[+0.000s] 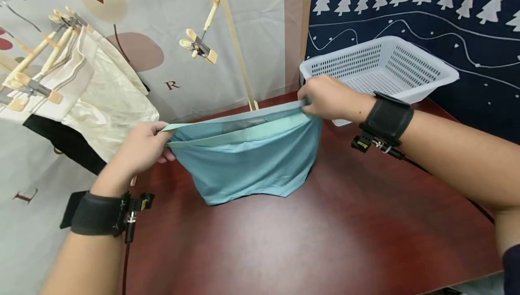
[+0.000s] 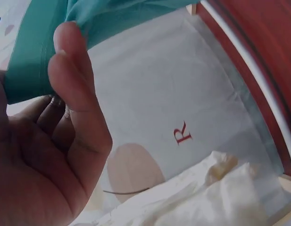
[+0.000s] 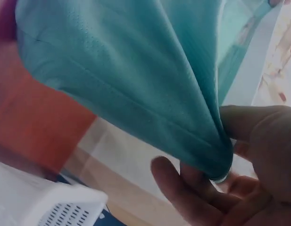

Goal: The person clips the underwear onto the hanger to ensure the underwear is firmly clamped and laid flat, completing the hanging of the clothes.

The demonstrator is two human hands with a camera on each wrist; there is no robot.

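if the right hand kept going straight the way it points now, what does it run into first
The right hand points leftward along the waistband of the teal garment it pinches. Going on, it would probably first meet the slanted wooden pole of the drying rack, though depth is unclear in the head view.

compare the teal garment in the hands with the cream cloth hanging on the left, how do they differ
The teal garment is held stretched between the left hand and right hand, each pinching a corner of its top edge, with its lower edge near the red table; the cream cloth hangs from wooden clips beside the table. The teal garment looks smooth and taut along the top; the cream cloth is creased. Both are soft fabric hanging downward.
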